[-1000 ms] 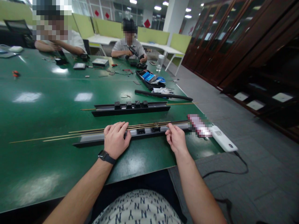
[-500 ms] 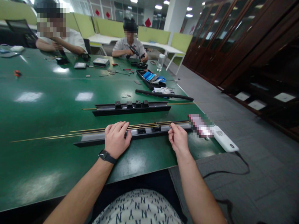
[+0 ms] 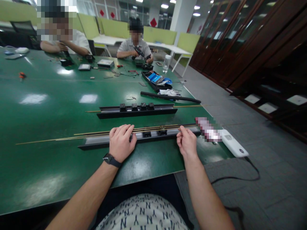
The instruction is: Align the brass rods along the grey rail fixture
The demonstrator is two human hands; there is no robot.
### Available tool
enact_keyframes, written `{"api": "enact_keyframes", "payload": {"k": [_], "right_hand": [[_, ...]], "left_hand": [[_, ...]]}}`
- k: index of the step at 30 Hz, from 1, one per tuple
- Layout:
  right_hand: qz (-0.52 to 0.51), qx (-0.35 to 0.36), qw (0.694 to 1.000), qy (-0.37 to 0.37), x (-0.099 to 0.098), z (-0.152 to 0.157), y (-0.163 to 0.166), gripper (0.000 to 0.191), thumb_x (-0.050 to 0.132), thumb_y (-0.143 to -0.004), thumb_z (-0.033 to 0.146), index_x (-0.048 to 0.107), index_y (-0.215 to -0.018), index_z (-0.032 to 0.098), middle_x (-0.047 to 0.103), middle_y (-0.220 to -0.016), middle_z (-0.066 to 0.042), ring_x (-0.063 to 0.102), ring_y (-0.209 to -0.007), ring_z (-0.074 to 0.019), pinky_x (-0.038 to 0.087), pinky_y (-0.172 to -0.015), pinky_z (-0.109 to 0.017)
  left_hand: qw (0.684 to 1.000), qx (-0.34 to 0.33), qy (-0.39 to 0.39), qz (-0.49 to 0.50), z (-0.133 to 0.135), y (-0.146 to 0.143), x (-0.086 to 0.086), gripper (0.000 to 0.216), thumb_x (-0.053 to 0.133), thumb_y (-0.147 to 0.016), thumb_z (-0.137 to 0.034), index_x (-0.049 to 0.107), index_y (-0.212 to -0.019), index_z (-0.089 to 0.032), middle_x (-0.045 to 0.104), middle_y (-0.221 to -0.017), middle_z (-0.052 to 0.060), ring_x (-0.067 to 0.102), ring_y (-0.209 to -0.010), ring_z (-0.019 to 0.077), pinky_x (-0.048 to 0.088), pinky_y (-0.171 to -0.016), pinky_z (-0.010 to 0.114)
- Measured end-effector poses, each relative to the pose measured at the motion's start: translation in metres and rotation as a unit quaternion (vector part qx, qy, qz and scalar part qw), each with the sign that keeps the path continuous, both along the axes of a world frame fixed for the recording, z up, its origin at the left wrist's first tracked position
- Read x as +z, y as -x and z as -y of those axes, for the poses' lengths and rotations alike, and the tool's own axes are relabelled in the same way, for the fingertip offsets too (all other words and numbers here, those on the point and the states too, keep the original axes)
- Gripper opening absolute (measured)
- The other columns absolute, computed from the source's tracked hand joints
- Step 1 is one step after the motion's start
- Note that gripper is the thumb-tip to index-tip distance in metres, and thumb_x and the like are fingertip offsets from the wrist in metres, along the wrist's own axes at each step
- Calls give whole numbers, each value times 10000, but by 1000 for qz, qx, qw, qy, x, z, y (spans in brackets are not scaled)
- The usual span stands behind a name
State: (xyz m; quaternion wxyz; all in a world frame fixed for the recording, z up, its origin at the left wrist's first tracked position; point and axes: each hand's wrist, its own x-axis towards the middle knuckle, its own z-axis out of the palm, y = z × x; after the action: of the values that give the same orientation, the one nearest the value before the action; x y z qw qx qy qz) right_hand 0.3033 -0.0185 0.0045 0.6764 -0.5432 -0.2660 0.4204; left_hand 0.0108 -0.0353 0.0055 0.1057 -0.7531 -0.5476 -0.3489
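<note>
A long black rail (image 3: pixel 153 135) with small black blocks lies across the green table (image 3: pixel 59 115) close to me. Thin brass rods (image 3: pixel 72 136) run along it and stick out far to the left. My left hand (image 3: pixel 122 143) lies flat on the rail and rods, fingers stretched out, a dark watch on the wrist. My right hand (image 3: pixel 186 142) pinches a brass rod near the rail's right end, fingers closed.
A second black rail (image 3: pixel 136 110) with several blocks lies farther back. Behind it are a black strip (image 3: pixel 170 97), a tray of blue items (image 3: pixel 155 80) and a water bottle (image 3: pixel 165 63). A white power strip (image 3: pixel 233 147) overhangs the right edge. Two people work at the far side.
My right hand has slid a little to the right along the rail with the rod pinched. My left hand has stayed pressed on the rail.
</note>
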Motion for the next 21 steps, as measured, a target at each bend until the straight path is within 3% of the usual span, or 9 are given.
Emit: {"api": "enact_keyframes", "payload": {"k": [14, 21], "right_hand": [[30, 66, 997, 10, 0, 6, 15, 527, 872, -746, 661, 658, -843, 189, 644, -530, 30, 454, -280, -73, 219, -234, -149], [19, 46, 999, -7, -2, 5, 16, 500, 879, -752, 626, 632, -814, 195, 632, -535, 46, 462, -292, -68, 240, -238, -150]], "left_hand": [[1000, 0, -15, 0, -1, -1, -1, 293, 607, -995, -262, 720, -1262, -222, 788, -1267, 89, 710, -1219, 298, 388, -1063, 496], [1000, 0, -17, -8, 0, -1, 0, 292, 585, -1007, -266, 712, -1264, -216, 786, -1266, 95, 709, -1220, 296, 392, -1064, 484]]}}
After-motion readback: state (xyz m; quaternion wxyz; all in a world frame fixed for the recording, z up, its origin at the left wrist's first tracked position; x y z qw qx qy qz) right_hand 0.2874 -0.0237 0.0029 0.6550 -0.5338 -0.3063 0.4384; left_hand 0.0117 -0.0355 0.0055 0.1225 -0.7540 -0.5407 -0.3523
